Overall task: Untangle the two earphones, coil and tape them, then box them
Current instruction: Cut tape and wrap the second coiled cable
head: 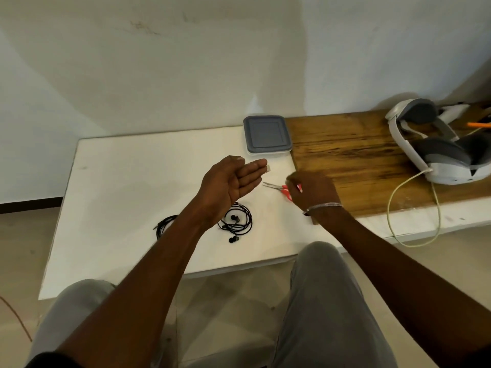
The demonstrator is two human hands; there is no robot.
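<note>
Now the left hand (228, 181) is raised palm-up above the white table (127, 176), its fingers straight and close together, with a small pale piece of tape (268, 168) at the tip of one finger. The right hand (310, 191), blurred, is low over the table's right part, its fingers curled at the red handles of the scissors (276, 187), whose blades point left and lie on the table. A thin bracelet (322, 207) circles that wrist.

The 2 earphones lie apart near the table's front: the coiled earphone (235, 221) sits just below the left hand, and the second earphone (163, 225) is partly hidden behind the left forearm. The box (267, 135), grey lid on, stands at the far edge beside the wooden board (353, 155). A headset (430, 147) rests on that board, its cable (388, 208) looping off the front.
</note>
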